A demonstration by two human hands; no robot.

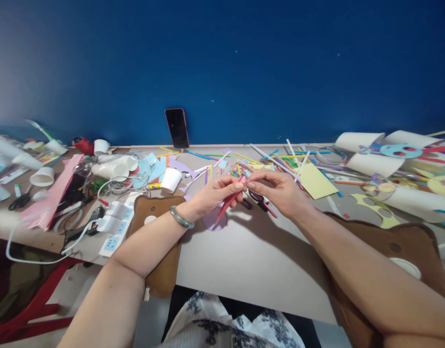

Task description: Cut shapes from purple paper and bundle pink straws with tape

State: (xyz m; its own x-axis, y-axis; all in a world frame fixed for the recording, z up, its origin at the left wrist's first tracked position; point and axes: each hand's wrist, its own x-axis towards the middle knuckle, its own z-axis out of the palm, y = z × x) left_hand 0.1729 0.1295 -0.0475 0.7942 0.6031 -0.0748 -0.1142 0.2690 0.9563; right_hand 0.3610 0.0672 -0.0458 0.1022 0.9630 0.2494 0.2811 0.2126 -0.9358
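Observation:
Both of my hands meet over the table in the middle of the view. My left hand [225, 189] pinches a folded red paper strip [225, 207], whose narrow end points down toward me. At the strip's upper end, the thumb and fingertips of my right hand [275, 189] are pressed together on it. Just under the right hand are dark-handled scissors [257, 197]; whether they touch the hand, I cannot tell. A round purple paper piece [214, 220] lies beneath the left hand, partly covered by the strip.
Behind my hands lie several coloured paper strips [260, 152] and a yellow paper sheet [316, 181]. A phone [177, 128] leans on the blue wall. To the left are a white paper cup [170, 180] and a power strip [117, 232]; white paper tubes [374, 164] lie right.

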